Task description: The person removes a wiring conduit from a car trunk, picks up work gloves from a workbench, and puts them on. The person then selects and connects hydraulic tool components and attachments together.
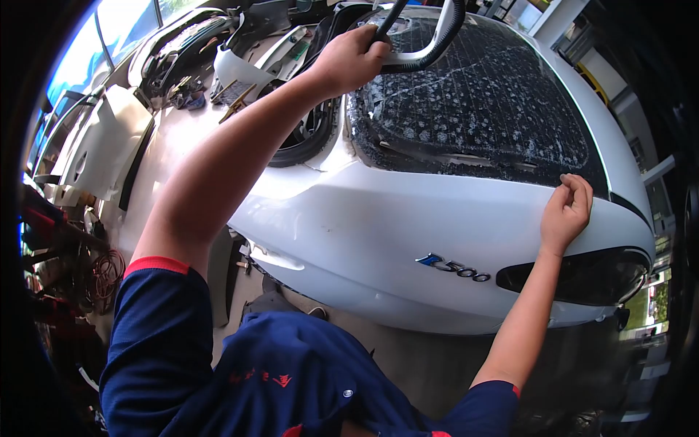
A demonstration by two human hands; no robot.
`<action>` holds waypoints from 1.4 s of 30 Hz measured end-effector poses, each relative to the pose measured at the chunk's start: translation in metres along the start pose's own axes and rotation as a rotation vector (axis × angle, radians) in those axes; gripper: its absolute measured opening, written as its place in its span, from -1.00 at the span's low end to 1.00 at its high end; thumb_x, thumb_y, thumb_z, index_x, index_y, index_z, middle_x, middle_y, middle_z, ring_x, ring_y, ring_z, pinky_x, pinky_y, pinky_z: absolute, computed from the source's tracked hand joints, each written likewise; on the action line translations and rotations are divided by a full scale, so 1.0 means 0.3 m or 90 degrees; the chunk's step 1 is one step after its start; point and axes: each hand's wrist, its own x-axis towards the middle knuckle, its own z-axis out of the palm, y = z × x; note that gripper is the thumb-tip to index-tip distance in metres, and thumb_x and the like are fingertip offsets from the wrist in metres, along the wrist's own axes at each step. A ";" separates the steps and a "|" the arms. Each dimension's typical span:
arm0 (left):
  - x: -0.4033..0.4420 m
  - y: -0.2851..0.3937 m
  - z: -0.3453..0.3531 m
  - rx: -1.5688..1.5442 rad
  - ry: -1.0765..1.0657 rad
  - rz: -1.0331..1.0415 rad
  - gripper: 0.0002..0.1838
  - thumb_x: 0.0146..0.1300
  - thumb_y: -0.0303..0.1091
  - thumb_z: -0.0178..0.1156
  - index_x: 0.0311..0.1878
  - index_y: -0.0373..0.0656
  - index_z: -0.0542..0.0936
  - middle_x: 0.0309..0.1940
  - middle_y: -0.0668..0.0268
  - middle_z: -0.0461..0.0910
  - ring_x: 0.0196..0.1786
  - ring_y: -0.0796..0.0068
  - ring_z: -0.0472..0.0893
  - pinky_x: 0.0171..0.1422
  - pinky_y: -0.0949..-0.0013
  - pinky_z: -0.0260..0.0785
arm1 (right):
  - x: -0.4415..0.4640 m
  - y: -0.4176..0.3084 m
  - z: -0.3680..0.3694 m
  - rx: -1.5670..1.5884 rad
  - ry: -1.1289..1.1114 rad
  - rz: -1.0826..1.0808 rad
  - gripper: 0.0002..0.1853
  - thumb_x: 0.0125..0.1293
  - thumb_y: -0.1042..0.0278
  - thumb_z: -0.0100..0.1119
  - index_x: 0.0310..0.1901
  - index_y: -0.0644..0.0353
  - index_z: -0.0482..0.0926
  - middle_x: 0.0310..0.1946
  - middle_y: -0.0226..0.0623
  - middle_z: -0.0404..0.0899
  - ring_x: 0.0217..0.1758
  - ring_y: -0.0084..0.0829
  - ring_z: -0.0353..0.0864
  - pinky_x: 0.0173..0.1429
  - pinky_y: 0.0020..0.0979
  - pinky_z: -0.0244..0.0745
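Note:
At the top centre my left hand point(353, 61) is closed around a black-and-white curved part point(426, 54), which reaches over the rear window point(473, 102) of a white car point(349, 211). The glass is dark and covered with pale spots. My right hand point(566, 215) is raised near the window's lower right corner, above the dark tail light point(601, 277). Its fingers are curled together, and what they hold, if anything, is too small to name. A metallic badge reading C500 point(453, 269) sits on the car's rear panel.
A tyre point(309, 142) stands by the car's left side. Loose body panels point(109, 146) and other car parts point(240, 73) lie at the upper left. A coiled red cable point(108, 273) hangs at the left. A shoe point(317, 313) shows below the bumper.

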 end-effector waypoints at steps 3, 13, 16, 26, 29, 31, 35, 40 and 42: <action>0.002 -0.024 0.014 -0.044 0.030 0.021 -0.60 0.59 -0.10 0.09 0.11 -0.24 0.71 -0.16 0.04 0.80 -0.05 0.05 0.79 0.21 0.02 0.58 | 0.011 -0.030 0.006 0.008 0.014 0.012 -0.81 0.41 0.71 0.18 -0.11 0.32 0.78 0.02 -0.23 0.75 -0.03 -0.36 0.80 -0.07 -0.41 0.70; 0.013 -0.053 0.012 -0.101 -0.027 0.012 -0.64 0.63 -0.17 0.08 0.14 -0.25 0.70 -0.11 0.18 0.76 -0.03 0.34 0.71 0.22 0.25 0.52 | 0.016 -0.018 0.005 0.018 0.053 0.006 -0.84 0.36 0.69 0.21 -0.20 0.28 0.77 -0.09 -0.26 0.76 -0.10 -0.30 0.80 -0.09 -0.35 0.67; 0.034 -0.056 0.002 -0.209 -0.086 -0.014 -0.60 0.71 -0.19 0.00 0.25 -0.27 0.68 0.01 0.26 0.75 0.10 0.45 0.69 0.35 0.33 0.48 | 0.018 -0.038 -0.009 0.013 0.025 0.045 -0.84 0.35 0.69 0.20 -0.21 0.29 0.76 -0.09 -0.25 0.76 -0.07 -0.28 0.80 -0.04 -0.32 0.70; 0.317 0.299 -0.109 -0.456 -0.054 0.073 -0.45 0.83 -0.14 -0.19 0.52 -0.33 0.57 0.24 0.02 0.80 0.23 0.22 0.84 0.50 0.18 0.66 | 0.014 -0.020 -0.003 -0.022 0.015 0.024 -0.87 0.31 0.67 0.20 -0.26 0.28 0.73 -0.12 -0.22 0.74 -0.04 -0.17 0.78 0.03 -0.23 0.71; 0.367 0.304 -0.087 -0.414 -0.236 -0.039 -0.43 0.81 -0.03 -0.15 0.39 -0.32 0.64 0.10 0.04 0.84 0.13 0.26 0.86 0.32 0.25 0.69 | 0.019 -0.041 -0.006 -0.010 0.024 0.049 -0.87 0.31 0.67 0.19 -0.27 0.29 0.71 -0.13 -0.23 0.73 -0.06 -0.17 0.77 0.02 -0.23 0.69; 0.340 0.300 -0.075 -0.474 -0.260 -0.069 -0.43 0.78 0.03 -0.14 0.25 -0.27 0.68 -0.08 0.11 0.86 0.07 0.30 0.87 0.15 0.33 0.67 | 0.018 -0.044 -0.005 -0.009 0.033 0.050 -0.87 0.31 0.68 0.18 -0.27 0.29 0.71 -0.14 -0.22 0.73 -0.07 -0.18 0.77 0.01 -0.24 0.69; 0.363 0.252 -0.055 -0.523 -0.341 -0.050 -0.43 0.76 0.04 -0.17 0.14 -0.26 0.69 -0.10 0.09 0.83 0.00 0.26 0.86 0.23 0.19 0.68 | 0.005 -0.035 -0.010 -0.005 0.037 0.044 -0.87 0.31 0.69 0.17 -0.28 0.30 0.69 -0.14 -0.21 0.72 -0.08 -0.18 0.77 0.00 -0.25 0.69; 0.429 0.229 -0.064 -0.610 -0.443 -0.002 -0.45 0.75 0.00 -0.16 0.17 -0.27 0.69 -0.04 0.08 0.82 0.02 0.18 0.84 0.31 0.10 0.68 | 0.022 -0.054 -0.008 -0.029 0.029 0.050 -0.86 0.31 0.71 0.16 -0.27 0.31 0.69 -0.14 -0.20 0.73 -0.07 -0.19 0.77 0.00 -0.26 0.68; 0.446 0.240 -0.069 -0.640 -0.478 0.066 -0.45 0.75 0.00 -0.15 0.19 -0.27 0.69 -0.05 0.10 0.82 0.03 0.17 0.84 0.31 0.10 0.67 | 0.018 -0.054 -0.005 -0.039 0.021 0.059 -0.86 0.32 0.71 0.16 -0.26 0.31 0.70 -0.15 -0.20 0.73 -0.07 -0.19 0.77 0.00 -0.25 0.68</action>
